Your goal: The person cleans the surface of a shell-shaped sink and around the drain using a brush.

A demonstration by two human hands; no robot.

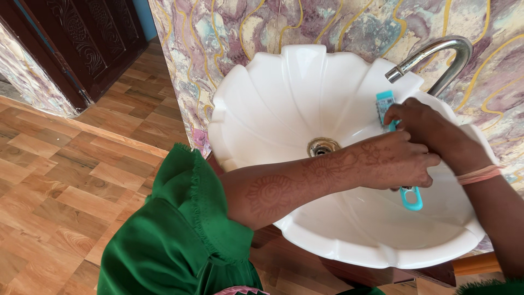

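A white scalloped wash basin (284, 104) fills the middle of the head view, with a metal drain (322, 146) at its centre. A teal brush (386, 104) with a looped handle end (411, 198) lies across the basin's right inner wall. My left hand (390, 161), patterned with henna, is closed around the brush's handle. My right hand (423, 124) presses on the brush near its bristle head, fingers curled over it. A chrome tap (436, 52) curves over the basin just above both hands. No water is seen running.
The marbled purple and yellow wall (218, 33) backs the basin. Wood-pattern floor (71, 180) stretches to the left, a dark carved door (82, 38) at the top left. My green sleeve (180, 235) hangs in front of the basin's near rim.
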